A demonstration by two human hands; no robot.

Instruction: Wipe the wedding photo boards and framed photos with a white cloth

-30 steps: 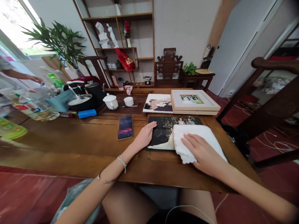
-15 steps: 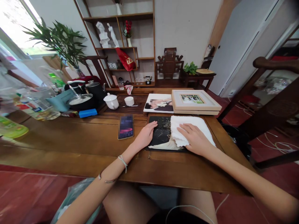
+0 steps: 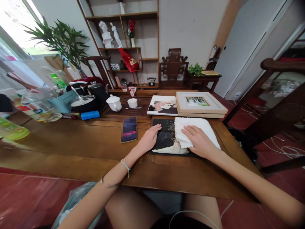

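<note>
A dark picture panel [image 3: 164, 129] lies flat on the wooden table in front of me, with a pale, cream-coloured area along its near edge and light specks near its middle. Over its right side is a folded white towel [image 3: 206, 128]. My right hand [image 3: 195, 140] rests palm down on the towel, its fingers stretched out flat. The towel and hand hide that side of the panel. At the left edge, my left hand [image 3: 150, 136] touches the panel with its fingers extended. A phone [image 3: 129, 129] lies to the left of this hand.
Behind the panel are a picture print [image 3: 162, 105] and stacked light wood frames [image 3: 201, 104]. A lidded white cup [image 3: 113, 103], a small white bowl [image 3: 132, 102] and a blue block [image 3: 90, 115] stand further left. Bottles [image 3: 38, 108] crowd the left end; a wooden chair [image 3: 269, 108] is at right.
Both hands keep nearly the same places on the panel and towel. The whole view has shifted very slightly, and a dark shape now shows at the far left edge.
</note>
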